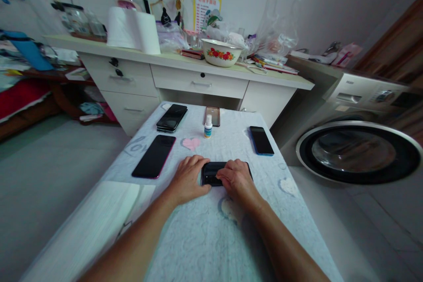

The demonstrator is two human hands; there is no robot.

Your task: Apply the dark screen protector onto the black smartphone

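Observation:
A dark glossy smartphone [213,168] lies sideways on the cloth-covered table in front of me. My left hand [190,179] grips its left end, thumb at the near edge and fingers at the far edge. Bunched fingers of my right hand [235,179] press on the phone's upper face, right of its middle. Whatever those fingertips may hold is hidden. Beyond the phone stands a small white spray bottle [208,128] with a blue label. Behind the bottle lies a brownish phone case [216,116].
A large phone with a pink edge [154,157] lies at the left, below a stack of phones [172,116]. At the right is a blue-edged phone [261,140]. A white desk [202,83] stands behind the table, and a washing machine [353,150] on the right.

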